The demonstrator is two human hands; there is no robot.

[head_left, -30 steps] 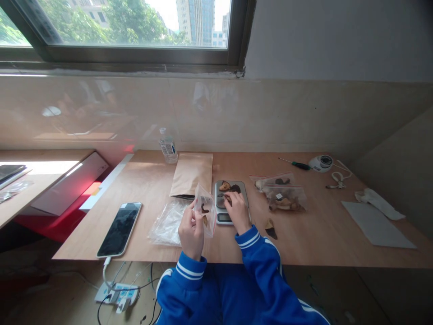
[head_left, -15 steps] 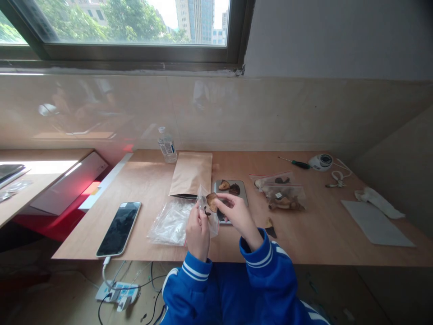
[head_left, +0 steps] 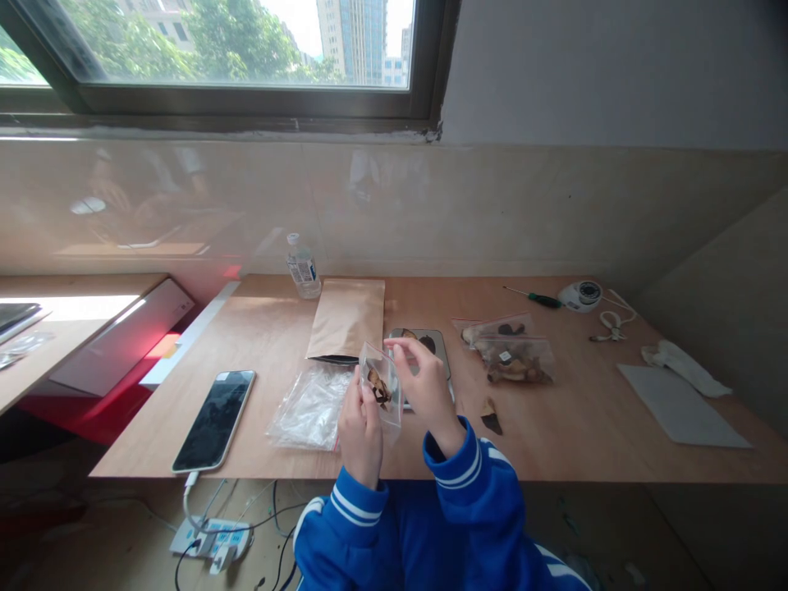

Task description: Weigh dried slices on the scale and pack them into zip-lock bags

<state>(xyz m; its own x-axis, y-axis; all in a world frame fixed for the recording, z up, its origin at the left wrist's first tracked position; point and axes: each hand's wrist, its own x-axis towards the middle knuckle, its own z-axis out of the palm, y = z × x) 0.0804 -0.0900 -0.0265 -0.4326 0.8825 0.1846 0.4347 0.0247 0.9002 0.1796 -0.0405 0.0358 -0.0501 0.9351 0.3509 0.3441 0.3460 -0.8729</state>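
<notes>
My left hand [head_left: 359, 427] is closed on the lower edge of a small clear zip bag [head_left: 382, 386], held upright above the table's front edge. Brown dried pieces sit inside the bag. My right hand [head_left: 422, 382] pinches the bag's top right edge with its fingertips. Just behind my hands lies a small digital scale [head_left: 431, 345] with dark dried pieces on its plate. Both sleeves are blue with white stripes.
A pile of empty clear bags [head_left: 308, 406] lies left of my hands, a brown paper pouch [head_left: 348, 320] behind it, a phone [head_left: 214, 419] further left. Two filled zip bags [head_left: 514, 357] lie right of the scale, one loose piece [head_left: 491, 414] near them. A bottle [head_left: 303, 267], screwdriver [head_left: 534, 298] and paper sheet [head_left: 677, 402] are also there.
My right hand took a brown piece from the scale, carried it to the bag and dropped it in. That hand now pinches the bag's top edge.
</notes>
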